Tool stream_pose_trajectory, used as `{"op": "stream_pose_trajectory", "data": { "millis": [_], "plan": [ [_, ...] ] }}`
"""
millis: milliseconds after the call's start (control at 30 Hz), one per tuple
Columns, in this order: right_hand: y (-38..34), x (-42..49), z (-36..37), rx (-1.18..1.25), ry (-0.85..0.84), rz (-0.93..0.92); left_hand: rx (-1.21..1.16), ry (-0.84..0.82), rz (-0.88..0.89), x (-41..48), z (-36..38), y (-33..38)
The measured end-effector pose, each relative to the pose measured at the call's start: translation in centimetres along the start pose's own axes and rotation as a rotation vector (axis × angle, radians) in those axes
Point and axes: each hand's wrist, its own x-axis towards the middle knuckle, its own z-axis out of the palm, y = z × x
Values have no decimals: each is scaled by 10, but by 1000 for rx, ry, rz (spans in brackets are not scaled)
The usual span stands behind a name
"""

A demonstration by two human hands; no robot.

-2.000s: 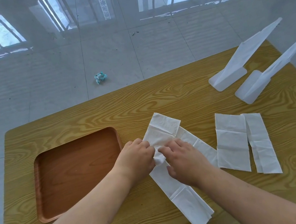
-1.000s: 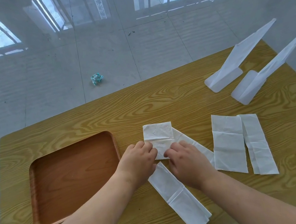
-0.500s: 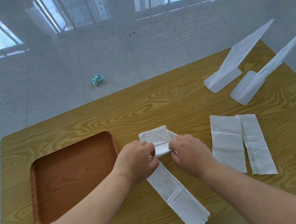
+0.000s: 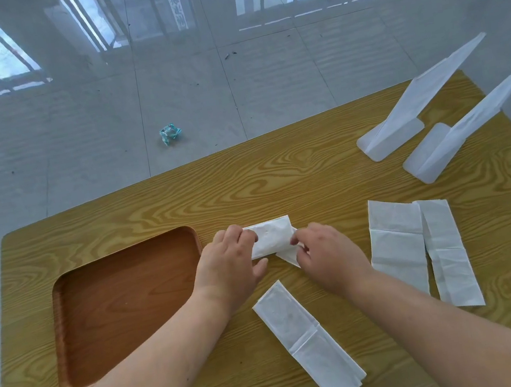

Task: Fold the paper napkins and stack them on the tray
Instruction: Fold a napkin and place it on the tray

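A folded white napkin (image 4: 272,235) is held over the wooden table just right of the brown tray (image 4: 121,306). My left hand (image 4: 230,263) pinches its left end and my right hand (image 4: 326,254) grips its right end, where a corner sticks out below. A second long napkin (image 4: 307,341) lies flat near the front edge between my forearms. Two more napkins lie to the right, a wide one (image 4: 398,246) and a narrow strip (image 4: 448,252). The tray holds nothing.
Two white plastic stands (image 4: 408,117) (image 4: 459,143) sit at the table's (image 4: 310,171) far right corner. Crumpled scraps (image 4: 170,133) lie on the tiled floor beyond the table.
Both hands drew the napkin off the long one beneath it and folded it smaller, shifting it up and away. The long napkin now lies separate near the front edge.
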Motion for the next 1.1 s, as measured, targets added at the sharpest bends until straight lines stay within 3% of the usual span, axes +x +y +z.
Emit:
{"op": "stream_pose_trajectory", "data": {
  "millis": [367,467,567,667,733,800,867,933,1033,1100],
  "plan": [
    [-1,-5,16,-1,-67,-21,283,-53,200,22,14,2],
    [-3,-4,14,106,-3,101,258,4,188,23,11,6],
    [-7,4,7,450,-43,419,117,130,160,21,7,7],
    [-14,16,-3,1099,-180,740,76,208,233,13,1,7],
    [-16,21,-8,1297,-223,783,86,236,295,7,-4,6],
    [-22,25,-7,1299,-213,748,51,262,320,-1,-7,2],
    [-29,27,-4,1271,-182,712,-81,206,215,-10,-8,-3],
    [-37,27,-1,1274,-181,680,-317,111,-45,-17,-11,-9],
    [-51,27,4,1352,-228,624,-874,7,-549,-20,-19,-20],
    [-61,28,9,1401,-269,585,-1260,-102,-753,-21,-22,-30]
  ]
}}
